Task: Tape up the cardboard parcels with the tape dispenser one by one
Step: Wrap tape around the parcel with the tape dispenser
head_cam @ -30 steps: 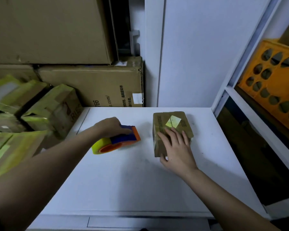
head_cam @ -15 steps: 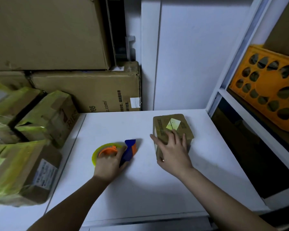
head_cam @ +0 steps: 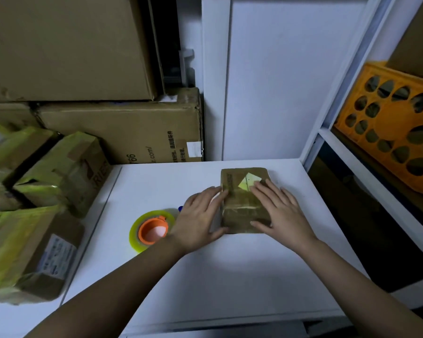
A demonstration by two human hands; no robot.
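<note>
One small parcel (head_cam: 244, 206) between my flat left hand (head_cam: 200, 220) and right hand (head_cam: 282, 213); one tape dispenser (head_cam: 152, 230) beside.

Cardboard parcel (head_cam: 243, 206) glossy-taped; table (head_cam: 230, 276) smooth, matt.

We read "766" and ".com/" on the big carton (head_cam: 122, 135) at ten o'clock; "RIE" on a taped box (head_cam: 69, 172) at nine.
</note>
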